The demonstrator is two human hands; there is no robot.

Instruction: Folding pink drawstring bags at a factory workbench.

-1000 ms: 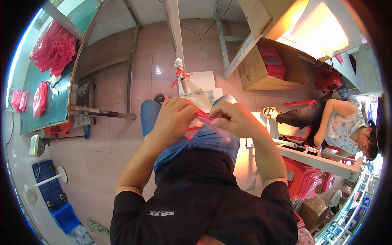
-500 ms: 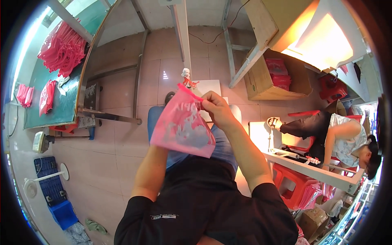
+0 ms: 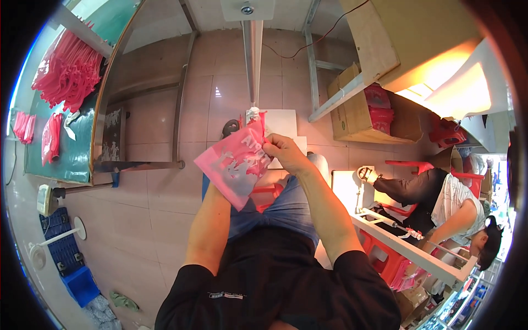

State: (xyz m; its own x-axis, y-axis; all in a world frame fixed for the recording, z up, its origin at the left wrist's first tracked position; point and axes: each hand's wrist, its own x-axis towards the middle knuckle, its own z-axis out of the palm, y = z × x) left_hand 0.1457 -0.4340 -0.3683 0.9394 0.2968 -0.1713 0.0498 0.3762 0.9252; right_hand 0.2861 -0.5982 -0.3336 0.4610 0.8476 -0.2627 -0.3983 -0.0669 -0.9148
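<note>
The left hand is hidden: its forearm runs up from the lower edge and vanishes behind the pink plastic bag [image 3: 237, 165], so whether its fingers are spread or closed cannot be told. The right hand [image 3: 283, 152] shows clearly, its fingers [image 3: 270, 144] pressed together in a pinch on the bag's upper right edge. Just above those fingers, the bag's top corner meets the wrapped tip of a vertical metal rod [image 3: 253, 49]; whether the bag touches or hooks on that tip is hard to make out. The bag hangs down and to the left of the fingers, tilted, its pale print unreadable. Below the fingers lie the person's blue-clad knees. Far to the left of the fingers, a green bench [image 3: 66, 132] carries heaps of pink bags [image 3: 66, 74], partly cut off by the rim. To the right, another person [image 3: 440, 203] bends over a white frame.

Compared with half a second ago, the bag sits higher and nearer the rod's tip, and the right hand has risen with it.
</note>
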